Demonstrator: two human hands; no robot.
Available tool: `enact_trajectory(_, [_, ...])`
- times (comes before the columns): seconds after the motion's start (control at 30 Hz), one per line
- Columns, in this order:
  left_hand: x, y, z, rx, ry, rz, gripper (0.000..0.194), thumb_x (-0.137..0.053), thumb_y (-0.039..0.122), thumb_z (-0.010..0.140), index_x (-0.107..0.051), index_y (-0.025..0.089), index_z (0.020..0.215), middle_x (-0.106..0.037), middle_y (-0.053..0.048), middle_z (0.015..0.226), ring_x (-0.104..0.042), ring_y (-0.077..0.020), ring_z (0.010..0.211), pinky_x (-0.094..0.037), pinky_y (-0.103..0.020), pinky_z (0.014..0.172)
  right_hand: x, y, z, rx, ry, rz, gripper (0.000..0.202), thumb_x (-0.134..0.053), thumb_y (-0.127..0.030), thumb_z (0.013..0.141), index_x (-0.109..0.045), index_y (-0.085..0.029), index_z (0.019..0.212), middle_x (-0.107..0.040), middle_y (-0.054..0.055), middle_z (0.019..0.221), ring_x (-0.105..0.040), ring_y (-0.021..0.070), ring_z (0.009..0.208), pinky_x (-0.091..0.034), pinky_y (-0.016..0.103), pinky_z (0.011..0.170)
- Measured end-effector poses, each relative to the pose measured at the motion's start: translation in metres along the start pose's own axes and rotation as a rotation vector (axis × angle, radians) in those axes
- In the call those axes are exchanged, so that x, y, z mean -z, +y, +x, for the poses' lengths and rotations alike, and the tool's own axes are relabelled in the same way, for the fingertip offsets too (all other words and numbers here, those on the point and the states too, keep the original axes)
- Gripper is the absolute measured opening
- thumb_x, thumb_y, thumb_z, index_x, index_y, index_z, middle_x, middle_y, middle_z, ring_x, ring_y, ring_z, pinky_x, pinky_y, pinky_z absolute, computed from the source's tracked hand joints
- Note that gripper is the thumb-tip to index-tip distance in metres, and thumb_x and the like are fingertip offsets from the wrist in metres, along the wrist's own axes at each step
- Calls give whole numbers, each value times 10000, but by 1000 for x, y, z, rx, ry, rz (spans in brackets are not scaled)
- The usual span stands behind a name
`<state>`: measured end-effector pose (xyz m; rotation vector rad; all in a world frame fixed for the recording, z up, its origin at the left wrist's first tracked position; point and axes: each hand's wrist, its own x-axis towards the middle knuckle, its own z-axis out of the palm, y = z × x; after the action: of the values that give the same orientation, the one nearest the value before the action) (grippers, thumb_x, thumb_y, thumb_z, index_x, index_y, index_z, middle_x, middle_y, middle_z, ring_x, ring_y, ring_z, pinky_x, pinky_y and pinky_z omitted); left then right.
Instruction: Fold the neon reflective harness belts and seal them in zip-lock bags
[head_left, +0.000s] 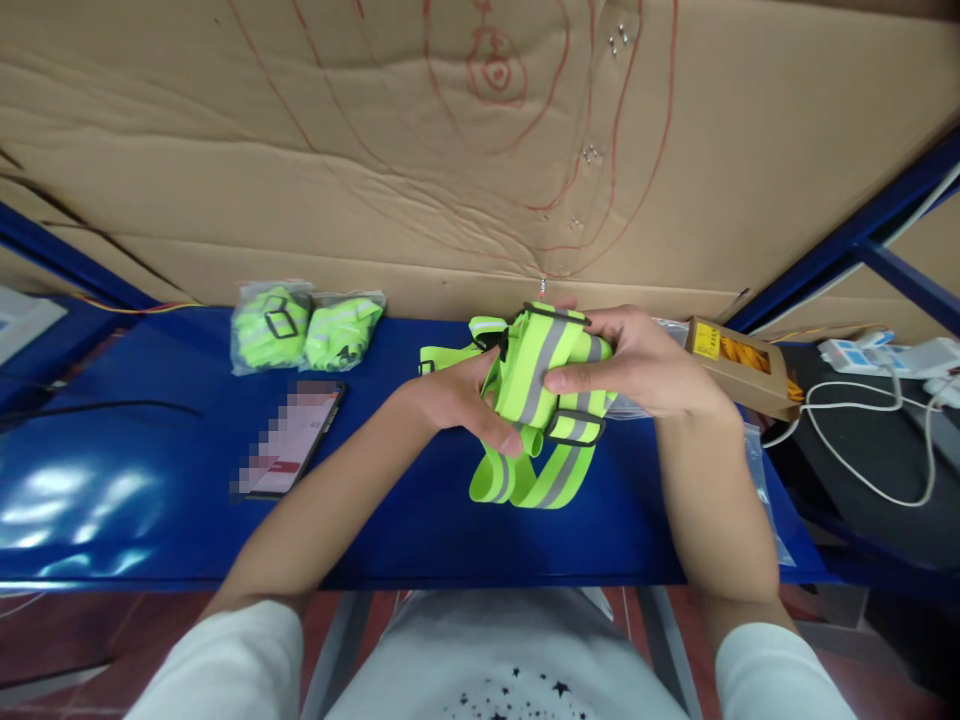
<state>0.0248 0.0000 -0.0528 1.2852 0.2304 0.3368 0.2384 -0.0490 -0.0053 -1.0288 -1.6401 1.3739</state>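
A neon-yellow reflective strap [534, 375] with a grey stripe is partly folded into a bundle between my two hands, above the blue table. My left hand [472, 400] grips the bundle's left side, its thumb near the lower edge. From the right, my right hand [630, 360] clasps it with the thumb across the front and the fingers behind. A black slide buckle [576, 427] sits on a loop hanging below the bundle. Another strap end with a small dark clip [427, 367] sticks out to the left. The fingers behind the bundle are mostly hidden.
Two clear bags of folded neon straps [271, 328] lie at the table's back left. A phone [296, 440] lies nearer, left of my left forearm. To the right are an open-windowed cardboard box [742, 370], plastic bags and white cables [855, 480]. A cardboard wall [360, 210] rises behind.
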Motion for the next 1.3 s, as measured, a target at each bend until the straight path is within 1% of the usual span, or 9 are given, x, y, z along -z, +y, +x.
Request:
enact_trajectory(0.13, [5, 0, 3, 33, -89, 82, 551, -968, 178, 514, -768, 180, 1028, -796, -67, 947, -750, -261, 876, -612, -358, 827, 13, 19, 12, -83, -67, 103, 368, -967, -377, 606, -817, -164, 865, -796, 37, 903, -724, 178, 788, -600, 294, 739])
enact_trajectory(0.27, [6, -9, 10, 4, 94, 134, 620, -982, 208, 542, -753, 189, 1118, -786, -55, 970, -728, -235, 940, -596, -350, 868, 20, 30, 21, -95, -82, 99, 424, -961, -385, 616, -814, -157, 943, -808, 50, 971, -743, 194, 836, -603, 303, 776])
enact_trajectory(0.37, [7, -17, 15, -23, 216, 166, 745, -995, 227, 545, -712, 221, 1234, -770, -49, 1043, -707, -222, 1032, -586, -349, 922, 18, 29, 20, -1, -82, -39, 403, -881, -422, 751, -781, -165, 1046, -792, 50, 1091, -737, 212, 978, -600, 327, 882])
enact_trajectory(0.53, [10, -19, 15, -82, 208, 184, 631, -991, 229, 545, -747, 230, 1127, -737, 6, 902, -712, -195, 958, -603, -322, 868, 5, 15, 8, 151, -156, -333, 399, -779, -405, 877, -687, -206, 1211, -773, 34, 1105, -719, 218, 998, -606, 326, 856])
enact_trajectory(0.67, [5, -14, 10, -30, 237, 113, 579, -989, 206, 526, -758, 205, 1056, -744, 2, 902, -718, -184, 850, -612, -293, 743, -7, 8, 6, 172, -52, -301, 362, -821, -426, 832, -693, -217, 1098, -779, 21, 1032, -733, 224, 935, -606, 329, 812])
enact_trajectory(0.93, [-15, -8, 11, -45, 295, -200, 468, -973, 130, 501, -772, 167, 921, -779, -29, 883, -748, -241, 849, -609, -364, 804, -5, 16, 12, 199, 110, -140, 543, -886, -555, 720, -715, -220, 1111, -775, 35, 1067, -734, 250, 970, -606, 354, 829])
enact_trajectory(1.0, [-16, -12, 14, -28, 262, -182, 467, -966, 151, 536, -780, 168, 964, -791, -48, 929, -760, -268, 925, -598, -391, 869, -2, 18, 12, 205, 143, -112, 621, -923, -559, 657, -709, -232, 1139, -770, 33, 1056, -734, 253, 955, -611, 357, 812])
enact_trajectory(1.13, [-12, -19, 19, 50, 5, -128, 426, -920, 243, 675, -776, 186, 1072, -804, -95, 1049, -753, -305, 1085, -568, -446, 992, 3, 20, 11, 162, 71, -58, 625, -966, -496, 605, -706, -231, 1107, -763, 22, 968, -730, 232, 853, -614, 340, 738])
enact_trajectory(1.3, [-12, -23, 21, 41, -73, -147, 406, -932, 310, 672, -781, 162, 1019, -804, -106, 964, -775, -279, 945, -598, -422, 932, 8, 10, 1, 203, 184, -196, 669, -982, -474, 587, -708, -245, 1153, -749, 18, 996, -718, 234, 855, -614, 363, 765])
